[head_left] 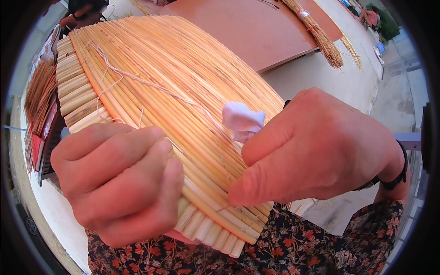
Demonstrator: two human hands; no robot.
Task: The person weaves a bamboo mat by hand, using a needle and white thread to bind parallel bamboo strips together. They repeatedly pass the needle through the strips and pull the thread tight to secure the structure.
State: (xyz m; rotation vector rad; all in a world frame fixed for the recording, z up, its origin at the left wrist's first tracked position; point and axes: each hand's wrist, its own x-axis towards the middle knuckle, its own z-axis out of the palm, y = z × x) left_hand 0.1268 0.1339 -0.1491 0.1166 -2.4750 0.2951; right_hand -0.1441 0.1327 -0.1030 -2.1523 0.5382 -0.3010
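Reeds (169, 64) in rows, left hand (121, 178) pinching needle-like sliver (174, 145), right hand (316, 151) curled, grip unclear

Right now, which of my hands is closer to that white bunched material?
Your right hand: the white bunched material is at its fingers; your left hand sits clearly farther away.

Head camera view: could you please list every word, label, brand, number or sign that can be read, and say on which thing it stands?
No text can be read here.
Panel of stalks: no writing visible.
White cloth by the right hand: no writing visible.
Pale band around the straw bundle: too small to tell.
Red thing at the left: too blurred to tell.
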